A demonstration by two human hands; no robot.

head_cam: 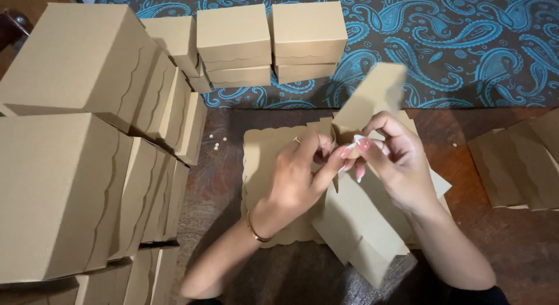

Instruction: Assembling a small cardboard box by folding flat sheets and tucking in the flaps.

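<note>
A flat, unfolded card box blank of plain brown kraft is held over the middle of the dark wooden table, tilted, with one flap raised and blurred toward the far side and a scalloped panel lying flat beneath it on the left. The blank is creased into panels, and its near corner juts toward the person. The left hand is curled, its fingers pinched together at the blank's upper fold, and a thin bracelet is worn at the wrist. The right hand is likewise closed in a pinch, thumb and forefinger meeting the left fingertips on a small white scrap; what the scrap is cannot be told. Finished boxes with wavy-edged lids are stacked along the left, and two more stacks stand at the far side on a blue paisley cloth. Further flat blanks lie at the right edge. A few tiny pale specks are scattered on the table left of the panel.
</note>
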